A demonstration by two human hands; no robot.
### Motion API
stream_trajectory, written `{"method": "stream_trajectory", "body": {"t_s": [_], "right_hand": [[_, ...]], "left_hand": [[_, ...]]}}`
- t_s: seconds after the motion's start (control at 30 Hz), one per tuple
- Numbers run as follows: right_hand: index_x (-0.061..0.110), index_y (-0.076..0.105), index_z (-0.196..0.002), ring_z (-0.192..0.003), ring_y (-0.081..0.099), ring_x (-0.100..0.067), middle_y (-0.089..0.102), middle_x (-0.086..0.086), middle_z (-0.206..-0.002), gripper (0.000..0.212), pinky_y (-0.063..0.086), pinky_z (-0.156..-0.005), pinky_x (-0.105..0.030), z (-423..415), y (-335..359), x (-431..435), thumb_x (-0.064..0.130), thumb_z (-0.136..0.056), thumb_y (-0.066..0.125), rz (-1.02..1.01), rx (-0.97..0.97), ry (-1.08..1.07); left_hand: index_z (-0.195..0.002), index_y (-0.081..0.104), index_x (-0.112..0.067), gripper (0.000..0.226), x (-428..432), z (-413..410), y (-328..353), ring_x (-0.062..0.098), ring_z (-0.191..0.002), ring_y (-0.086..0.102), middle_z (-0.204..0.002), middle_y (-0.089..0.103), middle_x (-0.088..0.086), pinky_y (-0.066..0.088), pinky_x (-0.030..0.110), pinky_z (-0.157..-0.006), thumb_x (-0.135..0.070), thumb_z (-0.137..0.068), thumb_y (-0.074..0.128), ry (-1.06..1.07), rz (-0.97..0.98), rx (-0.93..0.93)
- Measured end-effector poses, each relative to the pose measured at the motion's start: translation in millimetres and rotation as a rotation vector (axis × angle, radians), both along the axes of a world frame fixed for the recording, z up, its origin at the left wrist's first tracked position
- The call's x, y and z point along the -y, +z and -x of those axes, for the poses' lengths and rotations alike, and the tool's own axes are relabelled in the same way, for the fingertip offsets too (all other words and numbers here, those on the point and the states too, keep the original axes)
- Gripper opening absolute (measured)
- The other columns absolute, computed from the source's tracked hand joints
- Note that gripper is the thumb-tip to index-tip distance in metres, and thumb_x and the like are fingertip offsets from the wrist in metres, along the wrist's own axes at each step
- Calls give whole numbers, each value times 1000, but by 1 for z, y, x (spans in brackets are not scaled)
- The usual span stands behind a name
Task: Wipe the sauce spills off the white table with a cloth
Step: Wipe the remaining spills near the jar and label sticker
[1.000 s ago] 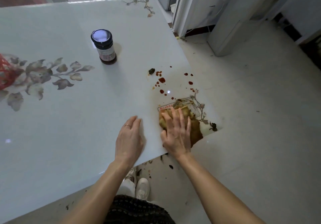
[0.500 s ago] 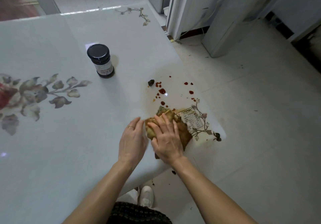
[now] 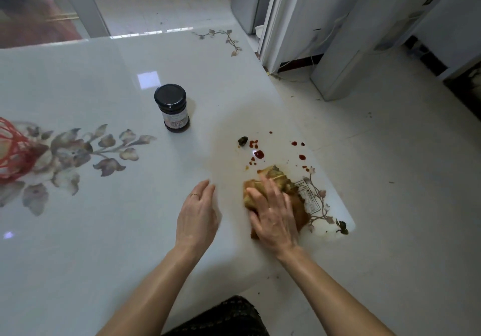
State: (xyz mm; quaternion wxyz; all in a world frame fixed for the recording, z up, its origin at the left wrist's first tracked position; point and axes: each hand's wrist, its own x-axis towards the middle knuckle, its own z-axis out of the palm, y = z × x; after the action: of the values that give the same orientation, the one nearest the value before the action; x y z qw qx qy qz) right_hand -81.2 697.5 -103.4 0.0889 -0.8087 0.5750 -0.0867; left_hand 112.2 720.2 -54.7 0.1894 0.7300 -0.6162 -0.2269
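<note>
A crumpled brown-yellow cloth (image 3: 279, 182) lies near the right front corner of the white table (image 3: 109, 244). My right hand (image 3: 273, 215) presses flat on the cloth, fingers spread over it. My left hand (image 3: 196, 215) rests flat on the tabletop just left of the cloth, holding nothing. Red sauce drops (image 3: 259, 154) and a dark lump (image 3: 242, 140) lie on the table just beyond the cloth. A faint brownish smear surrounds them.
A dark jar with a black lid (image 3: 172, 107) stands upright further back. A red wire basket (image 3: 13, 150) sits at the table's left edge. The table's right edge runs close beside the cloth; tiled floor and white cabinets (image 3: 338, 36) lie beyond.
My right hand has slid the cloth back to the right, away from my left hand. My left hand has stayed flat on the table.
</note>
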Motion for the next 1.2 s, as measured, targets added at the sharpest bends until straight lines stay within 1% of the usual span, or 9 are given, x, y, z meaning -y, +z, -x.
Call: {"method": "stream_trajectory", "body": {"t_s": [0.1,0.2,0.37,0.47,0.6,0.77,0.9,1.07,1.2], "right_hand": [[30,49,-132,-143,33,-29,33,-3,-157,44,39,-106,-56,-23,-2,11,39,-89,48,9,-9,129],[30,52,-132,-143,34,-27,39,-2,-153,47,37,-106,-55,-28,1,42,48,-92,39,-22,-25,157],[36,35,-150,-149,14,-20,20,0,-163,68,15,-118,-53,5,12,77,58,-88,15,-159,-18,-140],[30,38,-150,-148,19,-23,24,-1,-161,69,21,-115,-57,-2,13,56,47,-84,29,-134,-35,-135],[26,51,-141,-138,38,-29,42,-1,-151,64,40,-101,-55,-24,13,49,35,-80,38,-92,-82,62],[34,45,-145,-137,33,-25,33,0,-153,60,36,-101,-49,-7,11,81,31,-86,49,-72,-118,-17],[31,53,-139,-131,39,-26,40,-2,-148,54,42,-95,-45,-18,6,52,28,-85,49,20,-81,-24],[33,56,-132,-130,40,-27,40,-2,-148,65,38,-93,-43,-56,7,70,29,-72,79,39,-66,150],[35,55,-136,-124,40,-27,43,-5,-143,65,39,-89,-43,-67,7,107,31,-75,77,24,-129,36]], "left_hand": [[-130,51,-6,52,3,2,1,29,-123,49,-139,46,10,45,38,-99,5,-79,48,-5,-2,2],[-130,51,-7,53,9,3,1,28,-123,49,-140,46,9,45,37,-99,5,-79,48,18,-1,6],[-129,52,-6,55,16,10,5,29,-122,49,-139,47,10,44,37,-99,8,-77,48,45,15,7],[-128,53,-5,54,20,15,5,30,-121,50,-137,48,10,45,37,-98,9,-76,48,71,16,-7],[-129,52,-6,53,26,22,4,29,-123,49,-139,47,10,44,37,-99,7,-78,47,74,-3,-6],[-133,47,-8,54,38,26,7,27,-128,44,-143,42,9,41,36,-103,5,-81,46,81,-25,27],[-133,48,-8,54,42,21,7,27,-128,44,-143,42,9,41,35,-102,5,-80,45,108,-24,21],[-130,51,-8,50,46,18,12,29,-124,48,-140,46,10,44,36,-95,-2,-80,48,124,-23,-21],[-129,52,-7,53,52,13,7,29,-124,48,-139,47,10,44,37,-97,5,-78,46,128,-26,10]]}}
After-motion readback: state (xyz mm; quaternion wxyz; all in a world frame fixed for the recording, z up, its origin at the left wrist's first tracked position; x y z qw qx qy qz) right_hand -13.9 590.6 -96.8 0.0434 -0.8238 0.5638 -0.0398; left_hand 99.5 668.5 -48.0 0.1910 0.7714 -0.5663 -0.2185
